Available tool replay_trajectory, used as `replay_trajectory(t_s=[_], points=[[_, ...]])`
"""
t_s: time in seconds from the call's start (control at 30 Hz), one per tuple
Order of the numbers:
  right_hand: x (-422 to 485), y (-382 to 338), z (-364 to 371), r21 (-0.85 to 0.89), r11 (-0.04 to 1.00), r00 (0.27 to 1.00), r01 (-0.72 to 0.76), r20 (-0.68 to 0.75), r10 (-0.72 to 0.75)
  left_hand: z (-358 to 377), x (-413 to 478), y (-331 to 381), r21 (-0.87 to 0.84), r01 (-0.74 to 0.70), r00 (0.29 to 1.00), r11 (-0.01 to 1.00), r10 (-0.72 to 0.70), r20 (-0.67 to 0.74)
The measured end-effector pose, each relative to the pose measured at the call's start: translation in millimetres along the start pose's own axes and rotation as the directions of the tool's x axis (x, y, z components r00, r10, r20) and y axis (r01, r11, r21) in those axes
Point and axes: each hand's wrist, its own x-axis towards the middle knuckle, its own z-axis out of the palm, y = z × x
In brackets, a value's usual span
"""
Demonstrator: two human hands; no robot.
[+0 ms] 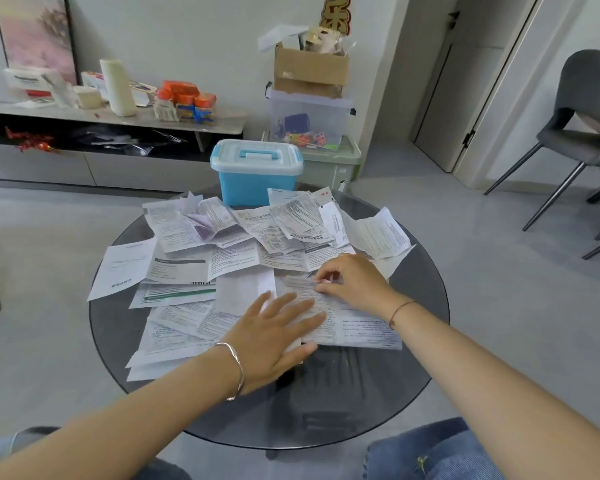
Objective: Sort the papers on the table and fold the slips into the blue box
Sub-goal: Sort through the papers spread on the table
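Left hand [274, 336] flat on crosswise slip [302, 289]

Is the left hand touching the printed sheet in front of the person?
Touching. The head view shows the left hand lying flat with straight fingers on the printed sheet, whose far edge the right hand pinches.

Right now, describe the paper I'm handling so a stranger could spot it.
On the round dark table, find the near edge of the paper spread. It's the printed slip the left hand presses flat while the right hand pinches its edge.
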Motion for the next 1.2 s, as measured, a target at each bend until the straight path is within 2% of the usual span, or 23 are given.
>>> replay_trajectory(t_s=[0.13,0.3,0.37,0.47,0.53,0.9,1.2], points=[[-5.5,0.2,3.8,-0.022,1.000,0.998,-0.008,-0.061,0.007,-5.5,-0.6,7.2,0.001,0.016,0.995,1.000,-0.016,0.101],[-43.0,-14.9,9.9,-0.018,1.000,0.979,0.006,-0.202,-0.009,-5.1,-6.4,9.0,-0.024,-0.010,0.992,1.000,0.013,0.122],[-65.5,-23.2,16.1,-0.024,1.000,0.993,0.018,-0.114,-0.021,-3.2,-8.4,8.7,-0.021,-0.022,0.992,1.000,0.025,0.125],[-94.2,-27.2,28.1,-0.059,0.998,0.994,-0.031,0.107,0.038,-2.3,-8.3,7.7,-0.016,-0.040,0.992,0.999,0.041,0.121],[-106.9,-23.9,33.7,-0.115,0.992,0.982,-0.049,0.173,0.069,-1.6,-8.8,6.2,-0.023,-0.054,0.992,0.998,0.057,0.115],[-132.5,-9.8,12.5,-0.219,0.976,0.931,0.016,0.358,0.065,-6.9,-10.6,3.1,0.017,-0.101,0.984,0.995,0.098,0.150],[-158.2,8.9,-9.7,-0.285,0.958,0.906,-0.024,0.399,0.141,-19.5,-19.0,2.6,0.109,-0.112,0.989,0.988,0.101,0.108]])
